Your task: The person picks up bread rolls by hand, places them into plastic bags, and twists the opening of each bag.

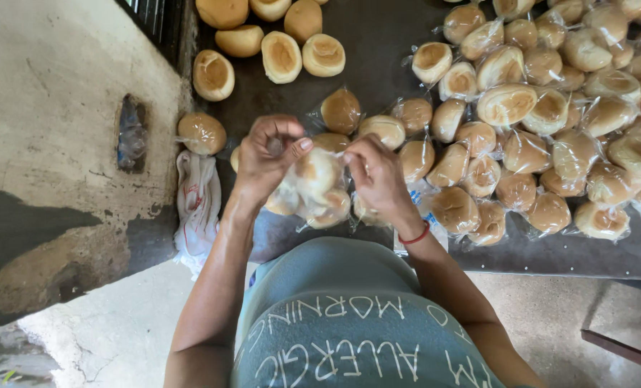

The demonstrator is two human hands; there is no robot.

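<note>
Both grips pinch bagged bun (pixel 316 172), wrists bent.

We count two hands, seven unwrapped buns (pixel 282 56) at the top, one white cloth bag (pixel 197 205), and dozens of wrapped buns (pixel 506 105) we cannot count exactly.

wrapped buns (pixel 550 108) cut off at right edge — bare buns (pixel 263 21) cropped at top

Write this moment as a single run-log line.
left hand: pinching clear bag top | right hand: gripping bag of buns | dark table: wrapped buns right, bare buns top
</note>
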